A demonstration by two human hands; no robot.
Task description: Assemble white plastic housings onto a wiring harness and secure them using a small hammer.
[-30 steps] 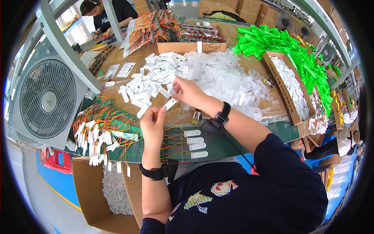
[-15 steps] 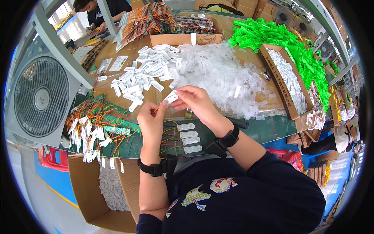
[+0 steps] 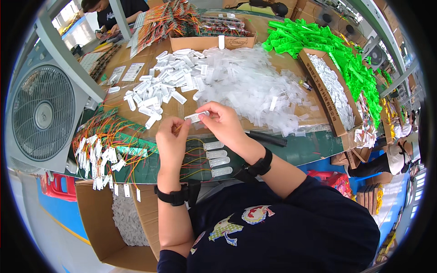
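This is a small assembly workshop, the hand-packing kind. A long workbench (image 3: 314, 145) runs across the middle of the frame, heaped with loose parts in bulk: a pile of clear plastic sleeves (image 3: 255, 86) at centre, white tags (image 3: 159, 86) to their left, bright green plastic pieces (image 3: 318, 41) at upper right. Open cardboard boxes (image 3: 327, 91) hold more stock on the bench and below it at lower left. Bundles of orange wires with tags (image 3: 102, 148) lie at the left edge. A big industrial fan (image 3: 43, 113) stands at far left, and another worker (image 3: 109, 9) sits at the upper left.
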